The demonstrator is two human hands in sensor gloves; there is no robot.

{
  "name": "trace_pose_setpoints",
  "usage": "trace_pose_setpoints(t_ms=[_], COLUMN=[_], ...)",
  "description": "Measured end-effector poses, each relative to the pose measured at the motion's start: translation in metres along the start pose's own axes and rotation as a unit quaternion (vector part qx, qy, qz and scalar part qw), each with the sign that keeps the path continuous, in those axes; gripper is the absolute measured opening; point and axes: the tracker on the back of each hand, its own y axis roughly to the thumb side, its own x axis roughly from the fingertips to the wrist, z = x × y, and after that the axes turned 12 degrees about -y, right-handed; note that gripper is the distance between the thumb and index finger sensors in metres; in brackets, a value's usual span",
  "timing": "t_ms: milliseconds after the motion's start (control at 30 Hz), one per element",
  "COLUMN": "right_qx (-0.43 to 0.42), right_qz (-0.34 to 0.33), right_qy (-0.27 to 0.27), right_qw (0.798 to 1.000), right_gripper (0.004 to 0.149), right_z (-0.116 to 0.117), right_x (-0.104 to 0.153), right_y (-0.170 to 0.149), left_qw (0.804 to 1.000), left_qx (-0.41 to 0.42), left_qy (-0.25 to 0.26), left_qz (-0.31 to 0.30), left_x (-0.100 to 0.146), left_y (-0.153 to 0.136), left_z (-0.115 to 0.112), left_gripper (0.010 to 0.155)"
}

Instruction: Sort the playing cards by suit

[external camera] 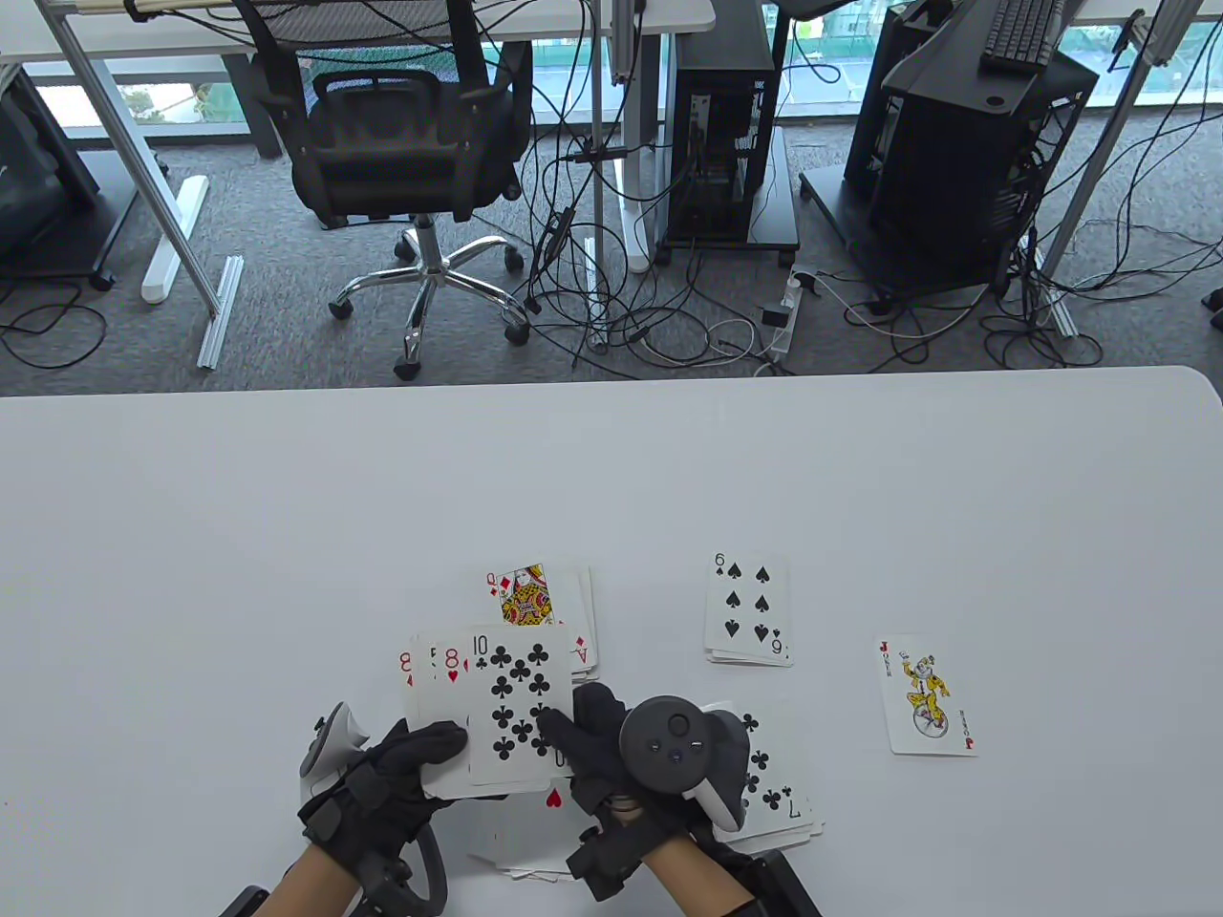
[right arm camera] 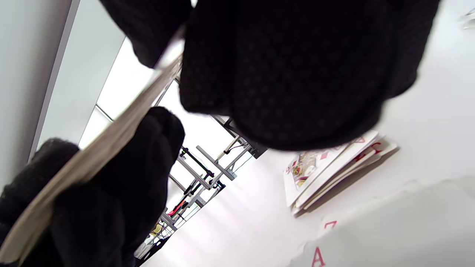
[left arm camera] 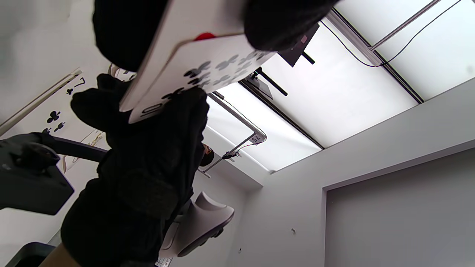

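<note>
My left hand [external camera: 425,755] holds a fan of face-up cards [external camera: 441,688] just above the table's near edge, with red eights showing at its left. The ten of clubs [external camera: 516,688] lies on top of the fan. My right hand [external camera: 566,731] pinches the ten's lower right corner, thumb on its face. The ten also shows in the left wrist view [left arm camera: 207,72]. On the table lie a diamond pile topped by a queen [external camera: 530,594], a spade pile topped by a six [external camera: 748,611], and a club pile topped by a seven [external camera: 779,788], partly under my right hand.
A joker [external camera: 925,695] lies alone at the right. A loose pile with a red heart showing [external camera: 535,841] sits under my hands at the near edge. The diamond pile also shows in the right wrist view [right arm camera: 326,167]. The white table [external camera: 287,535] stretches far and left.
</note>
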Motion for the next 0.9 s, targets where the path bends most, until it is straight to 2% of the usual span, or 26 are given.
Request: trace_pose_setpoints(t_ms=[100, 200, 367, 467, 567, 733, 833, 900], right_qx=[-0.053, -0.071, -0.05, 0.028, 0.123, 0.3, 0.364, 0.38], right_qz=[0.032, 0.049, 0.088, 0.119, 0.126, 0.099, 0.078, 0.078], right_qy=[-0.006, -0.026, -0.029, 0.025, 0.065, 0.12, 0.139, 0.153], right_qw=[0.998, 0.996, 0.994, 0.992, 0.982, 0.941, 0.918, 0.909], right_gripper=[0.041, 0.039, 0.039, 0.04, 0.041, 0.043, 0.044, 0.045], right_z=[-0.017, -0.038, -0.078, -0.097, -0.105, -0.104, -0.098, -0.093], right_x=[-0.003, -0.006, -0.007, -0.001, 0.008, 0.017, 0.018, 0.018], right_y=[-0.011, -0.024, -0.051, -0.07, -0.084, -0.098, -0.102, -0.105], left_qw=[1.0, 1.0, 1.0, 1.0, 1.0, 1.0, 1.0, 1.0], left_qx=[0.002, 0.004, 0.006, 0.007, 0.008, 0.011, 0.011, 0.012], left_qy=[-0.007, -0.003, -0.001, 0.004, 0.009, 0.019, 0.022, 0.023], left_qz=[-0.002, -0.001, -0.006, -0.009, -0.012, -0.013, -0.014, -0.015], left_x=[-0.001, 0.0, 0.0, 0.001, 0.001, 0.003, 0.004, 0.004], left_y=[0.0, 0.0, 0.0, 0.001, 0.001, 0.002, 0.002, 0.003], left_z=[-0.001, 0.0, 0.001, 0.002, 0.004, 0.008, 0.008, 0.008], left_gripper=[0.055, 0.055, 0.055, 0.055, 0.055, 0.055, 0.055, 0.055])
